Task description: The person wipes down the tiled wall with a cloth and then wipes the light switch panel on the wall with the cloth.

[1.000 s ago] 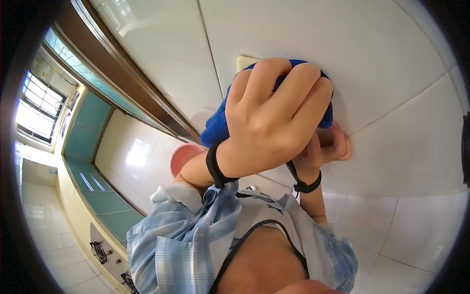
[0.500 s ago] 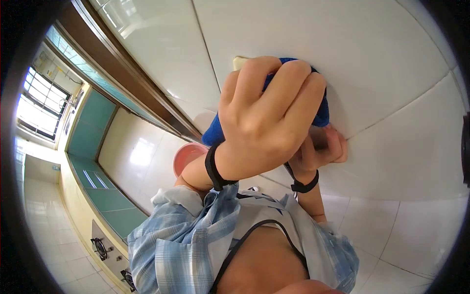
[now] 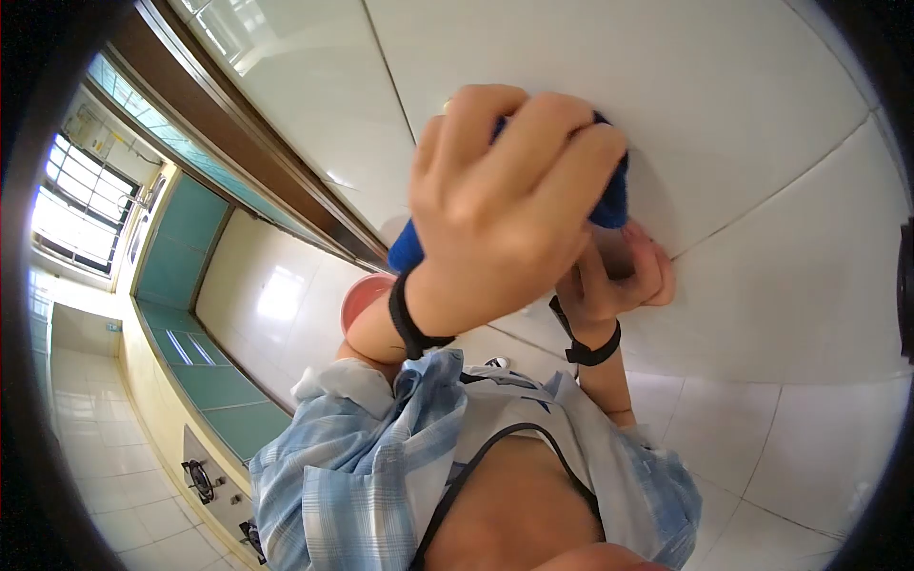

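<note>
My left hand (image 3: 505,200) is closed over a blue cloth (image 3: 614,195), pressing it against the glossy white tiled wall (image 3: 743,114). The back of this hand hides most of the cloth, which shows at its left and right sides. A tiny pale yellow edge of something peeks out by the fingertips; its kind is hidden. Just below the cloth's right end is my right hand (image 3: 628,276), close to the wall. Its fingers are loosely curled, with a gap between thumb and fingers and nothing seen in it. Both wrists wear black straps.
A pink basin (image 3: 362,297) stands on the floor behind my left forearm. To the left, a brown door frame (image 3: 243,124) borders the wall. Beyond it are green cabinets (image 3: 181,238), a gas stove (image 3: 200,481) and a barred window (image 3: 86,205).
My left hand and the cloth have shifted slightly up and left along the wall. The pale yellow edge is now mostly covered. My right hand has hardly moved.
</note>
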The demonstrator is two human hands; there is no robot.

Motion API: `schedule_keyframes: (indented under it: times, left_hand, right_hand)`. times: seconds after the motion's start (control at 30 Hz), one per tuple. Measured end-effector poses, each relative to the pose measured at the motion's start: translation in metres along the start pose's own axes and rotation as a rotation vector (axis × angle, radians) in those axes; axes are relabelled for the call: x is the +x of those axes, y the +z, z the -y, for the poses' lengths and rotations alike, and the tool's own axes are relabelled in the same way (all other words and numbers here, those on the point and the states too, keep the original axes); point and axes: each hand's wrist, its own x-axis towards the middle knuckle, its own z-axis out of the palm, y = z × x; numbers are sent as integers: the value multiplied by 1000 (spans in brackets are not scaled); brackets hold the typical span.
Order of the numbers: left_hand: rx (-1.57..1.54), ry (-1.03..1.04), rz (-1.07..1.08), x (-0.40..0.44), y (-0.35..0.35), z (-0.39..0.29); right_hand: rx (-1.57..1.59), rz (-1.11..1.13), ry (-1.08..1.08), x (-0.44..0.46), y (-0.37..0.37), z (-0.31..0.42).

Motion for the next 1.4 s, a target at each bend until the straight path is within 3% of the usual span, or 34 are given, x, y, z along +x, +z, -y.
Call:
schedule_keyframes:
  times: [0.27, 0.33, 0.4, 0.47, 0.53, 0.6, 0.7, 0.77, 0.87, 0.93, 1.0, 1.1, 1.33, 1.4]
  left_hand:
    - [66, -21, 10, 2, 2, -4]
    - [-27, 34, -9, 1, 8, -12]
    - [-41, 28, 60, 3, -2, -2]
    - [-162, 131, -55, 2, -12, 18]
    - [-63, -13, -211, -6, -26, 22]
    - [-19, -36, -202, -12, -29, 24]
    - [-75, 208, -87, -8, -3, 23]
    - [-69, 50, -26, -9, 5, -6]
    - [-225, 62, 97, -10, 3, -13]
    - [-226, 43, 57, -12, -8, -2]
    - [-238, 25, -22, -10, -21, 13]
    - [21, -35, -46, -10, -25, 33]
    - [-153, -40, -10, -2, 0, 2]
    - [-193, 49, 13, -5, 8, -11]
  right_hand:
    - [-98, 36, -33, 3, -3, -4]
    - [30, -1, 78, -6, -1, -5]
    - [4, 10, 46, -6, 1, -3]
    - [-29, 13, 11, 0, -1, -2]
    - [-140, 103, -37, 8, -6, -1]
    - [-140, 85, -41, 7, -3, -2]
    - [-85, 35, 4, -1, 2, -3]
    - [-35, -17, 57, -13, 3, -6]
    - [-61, 73, 93, -29, 4, -8]
    - [103, -53, 201, -25, 7, -5]
    - [67, -18, 191, -3, 1, -1]
    - [-92, 75, 15, 5, -2, 1]
    - [-97, 34, 15, -4, 3, -1]
    - [-4, 77, 256, -27, 5, 1]
